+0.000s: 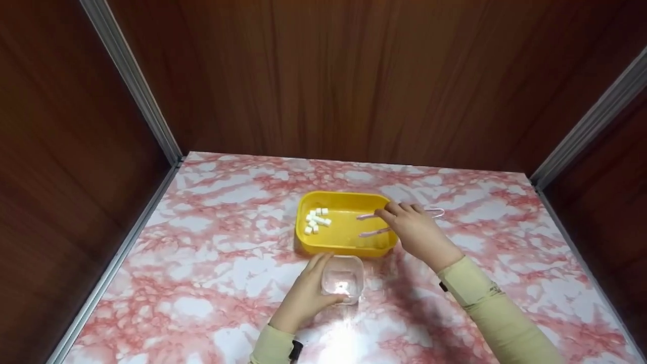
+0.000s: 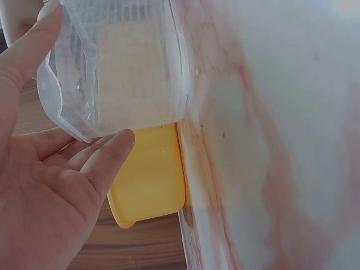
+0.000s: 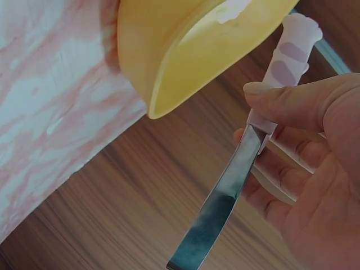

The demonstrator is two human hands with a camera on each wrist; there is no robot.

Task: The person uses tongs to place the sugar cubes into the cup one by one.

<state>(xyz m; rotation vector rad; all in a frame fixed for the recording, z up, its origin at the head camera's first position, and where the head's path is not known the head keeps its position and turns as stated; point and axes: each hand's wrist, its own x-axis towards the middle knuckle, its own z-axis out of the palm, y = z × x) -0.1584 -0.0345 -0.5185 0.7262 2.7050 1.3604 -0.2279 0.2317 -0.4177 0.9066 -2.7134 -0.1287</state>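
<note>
My left hand (image 1: 303,294) grips a small clear plastic container (image 1: 343,277) in front of the yellow tub (image 1: 349,251), thumb on its near side and fingers on its far side. In the left wrist view, the container (image 2: 132,70) shows ribbed, see-through walls. With thumb and fingers, my right hand (image 1: 418,231) holds pink-tipped metal tongs (image 1: 375,232) over the right part of the tub. Their two arms are spread, with nothing between the tips. Several white cubes (image 1: 313,222) lie in the tub's left part. One shiny tong arm (image 3: 211,211) shows in the right wrist view.
Beneath everything is a red-and-white marbled tabletop (image 1: 222,242). Dark wooden panels (image 1: 323,81) stand behind it and on both sides, with metal strips (image 1: 136,86) at the corners. Light glares off the surface near the clear container.
</note>
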